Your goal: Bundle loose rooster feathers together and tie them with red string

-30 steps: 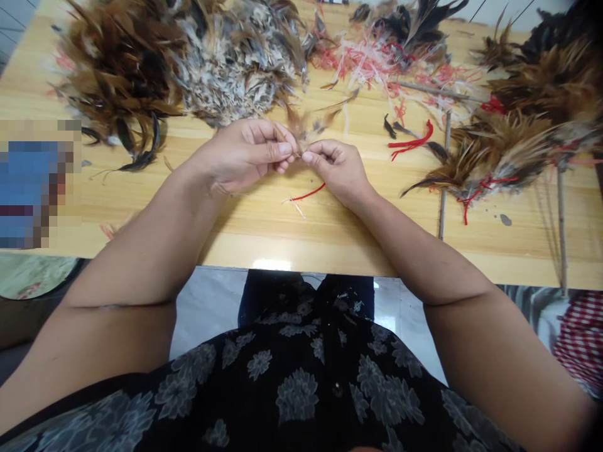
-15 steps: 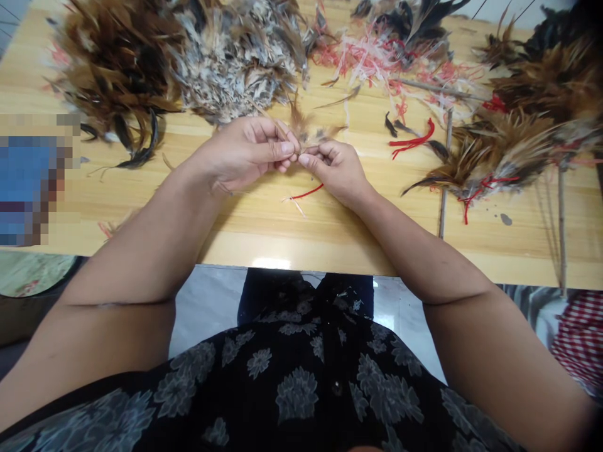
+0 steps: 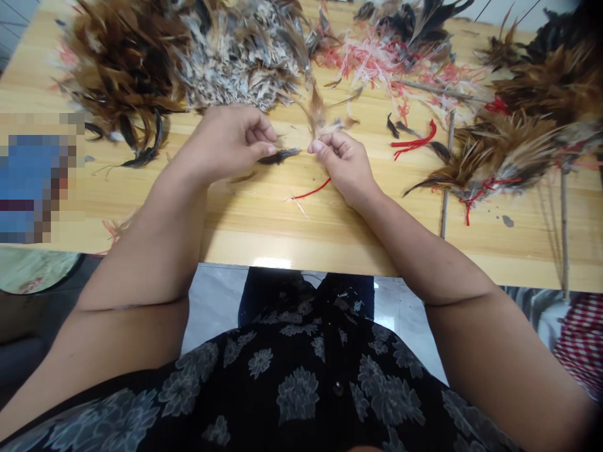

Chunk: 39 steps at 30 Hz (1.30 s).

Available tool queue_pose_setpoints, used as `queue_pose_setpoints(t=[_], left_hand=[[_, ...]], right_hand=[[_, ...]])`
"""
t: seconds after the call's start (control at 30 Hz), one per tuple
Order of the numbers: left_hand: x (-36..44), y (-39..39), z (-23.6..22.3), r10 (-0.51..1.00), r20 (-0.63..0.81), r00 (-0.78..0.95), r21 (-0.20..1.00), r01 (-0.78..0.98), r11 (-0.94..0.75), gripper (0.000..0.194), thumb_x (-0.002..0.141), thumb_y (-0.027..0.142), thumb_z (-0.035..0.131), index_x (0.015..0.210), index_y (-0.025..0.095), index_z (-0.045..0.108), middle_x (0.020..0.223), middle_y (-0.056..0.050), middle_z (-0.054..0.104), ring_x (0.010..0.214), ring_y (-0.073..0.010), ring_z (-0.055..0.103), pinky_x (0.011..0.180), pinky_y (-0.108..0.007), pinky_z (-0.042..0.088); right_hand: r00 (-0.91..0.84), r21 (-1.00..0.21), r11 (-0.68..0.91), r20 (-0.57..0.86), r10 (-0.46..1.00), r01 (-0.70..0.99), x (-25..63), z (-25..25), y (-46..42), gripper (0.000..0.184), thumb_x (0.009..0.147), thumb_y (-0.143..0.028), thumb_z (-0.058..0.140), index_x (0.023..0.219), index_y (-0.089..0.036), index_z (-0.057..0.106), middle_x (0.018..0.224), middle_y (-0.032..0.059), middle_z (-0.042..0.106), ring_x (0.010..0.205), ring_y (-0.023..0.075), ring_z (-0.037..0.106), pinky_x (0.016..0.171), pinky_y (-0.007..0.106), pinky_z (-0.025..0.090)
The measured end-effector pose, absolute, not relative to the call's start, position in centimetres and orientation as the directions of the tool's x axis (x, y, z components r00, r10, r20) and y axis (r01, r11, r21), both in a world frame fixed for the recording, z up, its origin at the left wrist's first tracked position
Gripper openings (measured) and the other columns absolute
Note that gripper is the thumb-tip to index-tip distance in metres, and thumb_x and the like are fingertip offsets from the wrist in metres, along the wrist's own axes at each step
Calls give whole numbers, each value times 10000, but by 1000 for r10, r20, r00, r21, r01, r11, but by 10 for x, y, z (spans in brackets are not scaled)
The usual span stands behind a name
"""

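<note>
My left hand pinches a small dark feather between thumb and fingers, its tip pointing right. A short gap away, my right hand is closed on a little bunch of brown feathers that stands up from its fingertips. Both hands hover just above the wooden table. A red string lies on the table under my right hand.
Piles of brown feathers and speckled grey feathers lie at the back left. Red and white string scraps litter the back middle. Feather bundles tied with red string and thin sticks lie at the right.
My hands were together on one bunch. My left hand has drawn away to the left with a dark feather, and the right hand's bunch now points upward.
</note>
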<state>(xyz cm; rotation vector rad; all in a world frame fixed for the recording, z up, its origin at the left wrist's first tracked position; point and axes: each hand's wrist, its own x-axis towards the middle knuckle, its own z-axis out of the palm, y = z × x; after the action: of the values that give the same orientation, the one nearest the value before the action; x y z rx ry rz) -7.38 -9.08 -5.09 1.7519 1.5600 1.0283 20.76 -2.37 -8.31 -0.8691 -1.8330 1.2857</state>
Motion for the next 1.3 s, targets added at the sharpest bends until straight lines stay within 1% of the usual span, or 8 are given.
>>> queue_pose_setpoints(t=[0.17, 0.3, 0.53, 0.6, 0.8, 0.97, 1.1, 1.3], left_hand=[[-46, -81, -71, 971, 229, 65, 828, 512, -230, 262, 854, 283, 1071, 1035, 293, 883, 997, -38, 760, 1110, -331, 664, 1171, -504, 573], [-38, -77, -77, 967, 243, 72, 853, 460, -248, 247, 892, 270, 1024, 904, 327, 785, 981, -73, 748, 1338, -396, 662, 1257, -516, 545], [-35, -92, -52, 973, 227, 30, 860, 462, -215, 325, 1007, 496, 1039, 955, 309, 777, 973, -10, 796, 1144, -319, 648, 1261, -428, 516], [-34, -92, -50, 967, 252, 31, 859, 453, -238, 286, 1018, 489, 1041, 965, 318, 818, 982, -4, 797, 1090, -308, 642, 1286, -434, 489], [-26, -87, -54, 947, 315, 60, 860, 405, -312, 264, 989, 432, 1092, 1008, 316, 855, 1119, -43, 795, 1332, -333, 631, 1371, -454, 426], [-25, -91, -49, 939, 336, 78, 834, 438, -335, 254, 1056, 472, 1011, 1037, 296, 829, 1152, -71, 814, 1419, -349, 662, 1318, -460, 516], [-27, -85, -52, 931, 356, 88, 811, 467, -354, 188, 1057, 433, 962, 972, 333, 828, 1062, -86, 780, 1367, -377, 712, 1263, -484, 579], [-18, -82, -55, 915, 396, 74, 736, 570, -365, 180, 1006, 389, 956, 878, 362, 832, 1001, -96, 712, 1228, -391, 680, 1299, -554, 524]], right_hand=[[-489, -960, 254, 165, 857, 122, 209, -84, -23, 591, 1090, -806, 869, 973, -238, 754, 847, -11, 627, 828, 160, 527, 763, 304, 503], [-508, -950, 282, 180, 842, 131, 209, -86, -23, 572, 1118, -796, 835, 985, -243, 773, 831, -14, 588, 829, 166, 523, 772, 313, 491], [-498, -945, 293, 187, 847, 143, 207, -86, -25, 543, 1114, -749, 858, 960, -236, 766, 808, -26, 554, 818, 156, 501, 785, 328, 476], [-488, -944, 291, 183, 853, 155, 207, -86, -25, 531, 1109, -735, 870, 957, -235, 774, 802, -26, 556, 816, 157, 503, 784, 330, 475], [-497, -938, 301, 181, 849, 173, 208, -87, -25, 523, 1095, -727, 893, 982, -221, 830, 814, -12, 616, 840, 163, 548, 776, 323, 480], [-532, -930, 316, 173, 829, 189, 210, -90, -23, 554, 1087, -749, 893, 1007, -201, 870, 837, 0, 671, 842, 160, 568, 771, 317, 482], [-567, -923, 327, 162, 808, 203, 210, -92, -20, 555, 1052, -731, 943, 1052, -177, 893, 878, 7, 712, 869, 159, 596, 794, 312, 505], [-590, -937, 285, 116, 799, 203, 208, -96, -17, 532, 1028, -701, 988, 1048, -181, 876, 849, -11, 671, 857, 149, 574, 798, 305, 514]])
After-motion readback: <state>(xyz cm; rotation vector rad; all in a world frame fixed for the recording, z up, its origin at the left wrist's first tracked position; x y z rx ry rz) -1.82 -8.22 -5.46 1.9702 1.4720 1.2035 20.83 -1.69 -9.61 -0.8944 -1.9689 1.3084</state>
